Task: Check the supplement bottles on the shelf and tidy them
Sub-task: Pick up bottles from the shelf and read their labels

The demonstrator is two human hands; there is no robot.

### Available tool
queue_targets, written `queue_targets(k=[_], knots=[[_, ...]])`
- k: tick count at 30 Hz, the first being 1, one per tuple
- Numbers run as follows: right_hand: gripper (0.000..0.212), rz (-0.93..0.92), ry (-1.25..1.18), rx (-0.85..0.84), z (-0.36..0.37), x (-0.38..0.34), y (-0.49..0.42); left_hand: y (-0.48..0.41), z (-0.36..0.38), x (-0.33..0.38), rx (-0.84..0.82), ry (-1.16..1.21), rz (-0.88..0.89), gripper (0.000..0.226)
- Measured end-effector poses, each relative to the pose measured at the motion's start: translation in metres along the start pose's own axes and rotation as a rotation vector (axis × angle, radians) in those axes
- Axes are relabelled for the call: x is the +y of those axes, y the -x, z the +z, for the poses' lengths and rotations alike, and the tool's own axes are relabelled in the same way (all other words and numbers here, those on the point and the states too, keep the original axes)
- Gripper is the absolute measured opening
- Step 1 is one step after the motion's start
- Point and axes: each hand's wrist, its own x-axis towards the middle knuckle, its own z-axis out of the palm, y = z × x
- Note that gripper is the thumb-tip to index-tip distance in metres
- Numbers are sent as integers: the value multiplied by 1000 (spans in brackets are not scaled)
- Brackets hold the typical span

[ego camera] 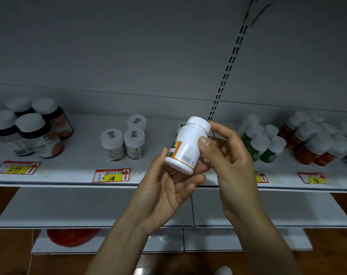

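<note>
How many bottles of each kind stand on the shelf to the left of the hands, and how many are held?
Dark bottles with white caps: 4
Small white jars with white lids: 3
White plastic bottle with orange label, held: 1
Total: 8

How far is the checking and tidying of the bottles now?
Looks done: three sticker-capped bottles and the green bottles stand grouped on the shelf. In hand: the left hand and right hand hold the white bottle tilted. Left: setting it back; whether other groups were checked cannot be told.
</note>
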Motion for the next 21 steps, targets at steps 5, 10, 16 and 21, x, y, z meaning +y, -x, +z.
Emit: queue_targets(k=[5, 10, 16, 21], knots=[[27, -9, 14, 12, 0, 0, 1, 2, 0, -1, 35, -4, -7, 54], [34, -21, 70, 18, 2, 8, 3, 0, 2, -4, 102, -34, 172, 45], [36, -122, 355, -73, 16, 21, 19, -3, 4, -1, 213, -168, 420, 47], [41, -72, 166, -53, 21, 16, 21, -8, 8, 1, 288, -574, 714, 40]])
